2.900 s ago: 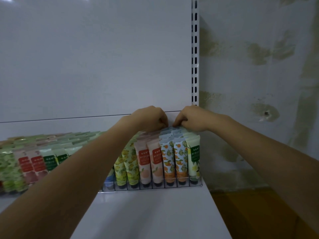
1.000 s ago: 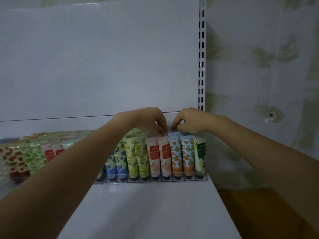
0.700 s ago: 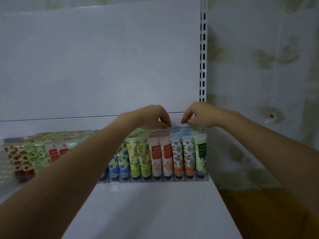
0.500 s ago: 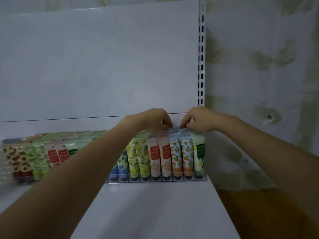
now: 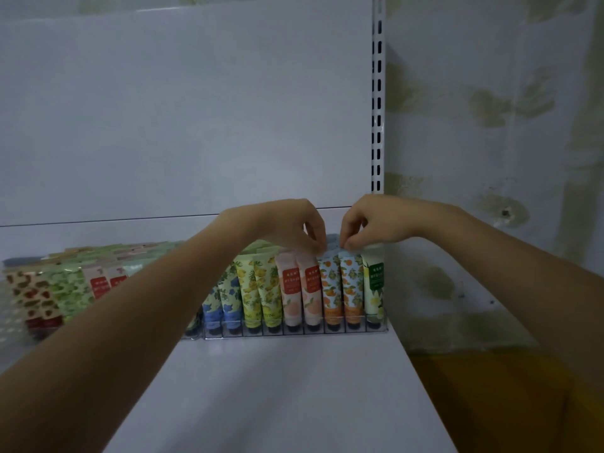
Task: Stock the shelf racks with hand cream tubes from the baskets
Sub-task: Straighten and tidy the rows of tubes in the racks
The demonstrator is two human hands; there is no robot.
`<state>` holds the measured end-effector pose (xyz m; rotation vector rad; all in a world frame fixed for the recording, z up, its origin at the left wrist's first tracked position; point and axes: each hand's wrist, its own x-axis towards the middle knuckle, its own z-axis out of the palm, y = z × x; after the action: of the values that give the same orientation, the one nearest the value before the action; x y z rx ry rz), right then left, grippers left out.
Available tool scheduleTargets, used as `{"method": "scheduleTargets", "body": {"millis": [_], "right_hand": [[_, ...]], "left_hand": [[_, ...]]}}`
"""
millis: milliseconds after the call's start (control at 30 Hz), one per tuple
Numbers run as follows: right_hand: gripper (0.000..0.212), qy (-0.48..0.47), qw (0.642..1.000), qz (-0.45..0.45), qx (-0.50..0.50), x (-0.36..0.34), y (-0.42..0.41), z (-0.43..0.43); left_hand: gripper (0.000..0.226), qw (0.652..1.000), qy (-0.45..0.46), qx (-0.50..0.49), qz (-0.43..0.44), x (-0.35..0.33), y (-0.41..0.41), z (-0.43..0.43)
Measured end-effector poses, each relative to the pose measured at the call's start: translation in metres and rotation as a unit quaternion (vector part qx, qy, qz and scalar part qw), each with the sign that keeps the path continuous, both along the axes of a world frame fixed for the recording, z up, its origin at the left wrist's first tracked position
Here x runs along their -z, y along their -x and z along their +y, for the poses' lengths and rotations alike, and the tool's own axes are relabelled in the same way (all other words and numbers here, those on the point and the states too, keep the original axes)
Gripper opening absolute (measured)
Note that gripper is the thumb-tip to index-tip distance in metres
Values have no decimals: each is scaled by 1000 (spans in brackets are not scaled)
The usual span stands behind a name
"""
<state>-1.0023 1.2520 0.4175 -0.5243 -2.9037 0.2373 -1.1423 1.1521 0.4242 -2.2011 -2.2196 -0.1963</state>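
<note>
Along the back of the white shelf board (image 5: 277,387), hand cream tubes stand cap-down in rows. Far left we note red-and-brown patterned tubes (image 5: 31,295), then green leaf-print tubes (image 5: 70,289), then pink tubes with red labels (image 5: 99,282); our left forearm crosses in front of the middle. Past it, a clear plastic rack (image 5: 294,333) holds blue-flower tubes (image 5: 222,299), lemon-print tubes (image 5: 258,289) and peach tubes (image 5: 300,295). Left hand (image 5: 284,227), fingers curled, pinches a crimped top at the left edge of the orange-print tubes (image 5: 341,289); right hand (image 5: 376,220) pinches a top in their right row. Which tube in each row, we cannot tell. Rightmost stands a white-and-green tube (image 5: 374,289), beside the slotted white upright (image 5: 377,109) and the stained wall (image 5: 490,125).
</note>
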Motion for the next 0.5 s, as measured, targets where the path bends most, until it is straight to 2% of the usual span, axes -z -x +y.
{"method": "scheduleTargets", "body": {"millis": [300, 500], "right_hand": [[4, 8, 1000, 7, 27, 5, 3, -5], [5, 3, 999, 16, 34, 6, 2, -7]], "left_hand": [[11, 1000, -4, -9, 18, 3, -1, 1], [14, 1000, -11, -1, 1, 3, -3, -3]]}}
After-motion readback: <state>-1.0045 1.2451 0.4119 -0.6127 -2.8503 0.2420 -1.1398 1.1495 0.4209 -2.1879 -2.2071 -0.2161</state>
